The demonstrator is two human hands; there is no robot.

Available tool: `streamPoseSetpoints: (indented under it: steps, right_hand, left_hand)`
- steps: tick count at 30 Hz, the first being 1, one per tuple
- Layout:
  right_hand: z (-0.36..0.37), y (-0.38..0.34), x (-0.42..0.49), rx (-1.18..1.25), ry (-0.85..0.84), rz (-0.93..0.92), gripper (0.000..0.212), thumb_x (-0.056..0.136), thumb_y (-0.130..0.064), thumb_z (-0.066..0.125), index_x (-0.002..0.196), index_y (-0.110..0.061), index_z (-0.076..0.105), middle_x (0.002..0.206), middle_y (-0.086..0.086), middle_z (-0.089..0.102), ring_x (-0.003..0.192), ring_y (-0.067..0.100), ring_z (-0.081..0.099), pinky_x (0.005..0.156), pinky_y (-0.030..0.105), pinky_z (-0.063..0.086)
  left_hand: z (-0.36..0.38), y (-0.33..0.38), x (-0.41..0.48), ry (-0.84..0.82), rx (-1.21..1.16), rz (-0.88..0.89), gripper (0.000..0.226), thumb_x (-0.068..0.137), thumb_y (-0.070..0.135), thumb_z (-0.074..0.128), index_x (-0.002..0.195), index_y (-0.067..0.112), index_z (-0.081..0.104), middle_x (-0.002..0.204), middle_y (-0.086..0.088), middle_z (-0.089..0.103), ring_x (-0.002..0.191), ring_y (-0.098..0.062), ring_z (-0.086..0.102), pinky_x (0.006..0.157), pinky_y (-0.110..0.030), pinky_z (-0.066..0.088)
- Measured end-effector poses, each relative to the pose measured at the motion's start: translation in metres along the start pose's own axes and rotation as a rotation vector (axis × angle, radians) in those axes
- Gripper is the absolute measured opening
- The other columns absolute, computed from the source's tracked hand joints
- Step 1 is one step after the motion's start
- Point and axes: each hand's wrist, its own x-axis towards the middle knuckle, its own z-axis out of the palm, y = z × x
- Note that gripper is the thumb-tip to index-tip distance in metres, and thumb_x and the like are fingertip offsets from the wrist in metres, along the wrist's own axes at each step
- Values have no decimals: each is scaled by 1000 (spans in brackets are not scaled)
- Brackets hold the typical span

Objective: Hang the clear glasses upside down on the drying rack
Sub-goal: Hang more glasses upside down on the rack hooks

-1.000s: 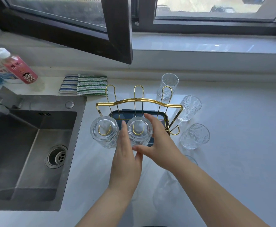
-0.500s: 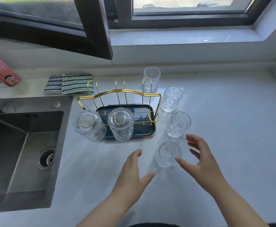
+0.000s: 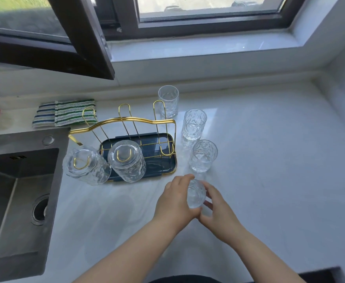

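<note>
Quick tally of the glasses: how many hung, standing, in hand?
Hung on the rack: 2
Standing on the counter: 3
Held by both hands: 1
Total: 6

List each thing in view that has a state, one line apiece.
Gold wire drying rack: two prongs filled.
Two clear textured glasses: hung upside down.
Three clear glasses: upright on counter.
Fourth clear glass: gripped by both hands.
Left hand: shut on glass.
Right hand: shut on glass.
Dark-framed window: open.
</note>
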Motion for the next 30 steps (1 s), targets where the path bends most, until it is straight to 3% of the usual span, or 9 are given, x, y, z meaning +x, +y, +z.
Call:
streamPoseSetpoints:
  steps: [5,10,13,16,18,20,23,26,30]
  right_hand:
    - [-13,-7,-8,114,-8,25,70,74,-1,66,132,-28,36,137,-8,43,128,5,40,102,16,38]
    - [-21,-26,-20,295,-49,10,66,70,-11,74,127,-28,45,133,-9,53,124,4,47,101,25,41]
    - [-18,-43,-27,584,-150,30,49,72,-23,70,119,-22,57,124,-1,64,119,16,55,93,24,49]
    - [-14,-61,-32,767,-237,19,68,66,-38,76,125,-13,53,127,10,62,121,26,54,101,35,46]
    - [-12,-71,-34,837,-223,-32,69,68,-29,76,129,-13,49,126,12,62,118,28,57,93,32,51]
    - [-11,-80,-37,843,-162,-66,61,68,-18,74,125,-21,54,120,9,66,111,25,61,84,27,53]
    - [-15,-85,-39,671,-37,-138,62,60,-11,79,116,-28,59,111,3,70,105,23,65,79,24,53]
    - [-17,-94,-33,440,50,-226,66,52,-10,83,109,-33,60,107,-8,70,104,13,64,80,18,51]
    - [-14,-109,-11,251,109,-326,69,53,-11,84,109,-38,56,106,-21,65,104,2,59,86,12,46]
  left_hand:
    - [-21,4,-12,67,-221,-23,64,56,28,73,111,31,42,114,9,50,106,-9,48,88,-26,45]
    - [-55,14,-37,191,-499,-17,55,54,27,75,98,35,43,105,16,54,100,7,49,78,-12,46]
    - [-69,18,-49,163,-750,-14,57,52,24,79,99,29,47,102,12,62,101,-1,57,80,-21,52]
    - [-70,15,-57,70,-1080,-10,63,48,18,80,101,16,47,98,7,68,98,-14,65,76,-27,54]
    - [-69,12,-61,43,-1172,-17,64,48,16,81,101,12,46,107,-7,66,104,-26,64,85,-37,53]
    - [-70,7,-66,35,-1119,2,60,50,17,83,100,16,49,109,-10,65,108,-29,61,96,-46,47]
    - [-78,2,-68,32,-799,16,57,52,32,86,101,34,57,110,8,66,110,-15,58,101,-44,43]
    - [-89,2,-63,116,-376,47,78,56,44,81,126,33,48,136,16,46,123,2,41,109,-26,31]
    - [-111,8,-50,124,-318,155,91,63,35,79,133,47,23,137,29,34,126,14,32,104,-9,26]
